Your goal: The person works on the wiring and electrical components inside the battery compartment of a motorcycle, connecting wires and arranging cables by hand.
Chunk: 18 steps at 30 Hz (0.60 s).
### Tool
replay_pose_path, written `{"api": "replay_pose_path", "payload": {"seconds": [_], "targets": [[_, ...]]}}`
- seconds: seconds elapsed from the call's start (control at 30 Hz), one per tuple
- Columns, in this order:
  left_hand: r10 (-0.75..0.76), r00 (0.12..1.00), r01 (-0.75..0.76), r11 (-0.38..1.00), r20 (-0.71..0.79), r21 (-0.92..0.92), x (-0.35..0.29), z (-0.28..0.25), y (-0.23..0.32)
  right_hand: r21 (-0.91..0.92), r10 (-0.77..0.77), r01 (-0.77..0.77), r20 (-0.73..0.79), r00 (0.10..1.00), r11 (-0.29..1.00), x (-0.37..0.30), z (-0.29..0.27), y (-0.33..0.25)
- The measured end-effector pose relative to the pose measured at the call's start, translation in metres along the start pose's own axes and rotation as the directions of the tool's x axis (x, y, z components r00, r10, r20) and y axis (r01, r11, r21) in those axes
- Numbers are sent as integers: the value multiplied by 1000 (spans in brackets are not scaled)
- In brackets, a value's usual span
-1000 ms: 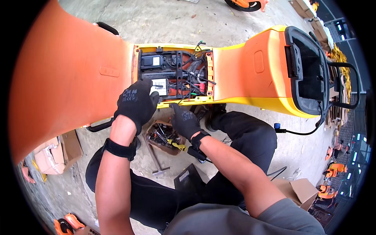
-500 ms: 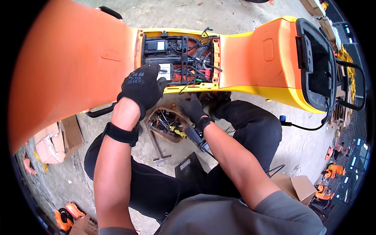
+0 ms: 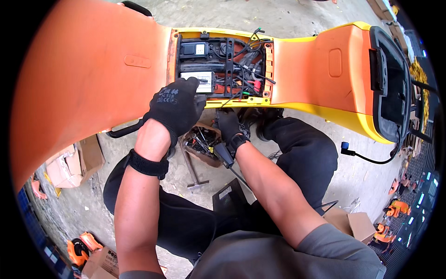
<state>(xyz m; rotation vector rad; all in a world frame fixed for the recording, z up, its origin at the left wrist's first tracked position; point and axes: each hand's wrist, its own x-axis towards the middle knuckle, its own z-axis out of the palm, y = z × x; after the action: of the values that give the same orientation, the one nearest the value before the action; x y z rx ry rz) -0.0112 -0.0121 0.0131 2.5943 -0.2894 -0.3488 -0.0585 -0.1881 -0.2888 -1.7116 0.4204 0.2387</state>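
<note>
An orange and yellow scooter-like body [image 3: 297, 69] lies across the view, with a compartment of wiring [image 3: 244, 69] in its middle. My left hand [image 3: 176, 104], in a black glove, is at the compartment's near left corner, beside a silver box [image 3: 206, 79]. Its fingers are curled, and whatever they hold is hidden. Just below the near yellow edge, my right hand [image 3: 227, 124], also gloved, is closed around a black corded power tool [image 3: 224, 154]. The tool's lower end and cable show below the hand; its tip is hidden.
Beneath the body stands a box [image 3: 203, 160] of small parts and tools, with a hammer [image 3: 193, 169] beside it. A black box [image 3: 231, 197] sits between my legs. A cable with a blue-ended connector [image 3: 344, 148] hangs at the right. Cardboard boxes [image 3: 88, 160] stand at the left.
The body and compartment appear farther right in the view. My right hand has closed in under the yellow edge, and the tool has shifted with it. My left hand stays at the compartment corner.
</note>
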Motion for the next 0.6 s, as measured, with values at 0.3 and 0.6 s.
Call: {"api": "replay_pose_path", "payload": {"seconds": [0.3, 0.6], "targets": [[35, 996, -36, 999, -78, -4, -11, -2, -17, 229, 286, -315, 150, 946, 921, -35, -16, -48], [35, 999, -34, 999, -41, 14, -6, -5, -13, 776, 348, -524, 411, 843, 352, -3, -43, -36]]}}
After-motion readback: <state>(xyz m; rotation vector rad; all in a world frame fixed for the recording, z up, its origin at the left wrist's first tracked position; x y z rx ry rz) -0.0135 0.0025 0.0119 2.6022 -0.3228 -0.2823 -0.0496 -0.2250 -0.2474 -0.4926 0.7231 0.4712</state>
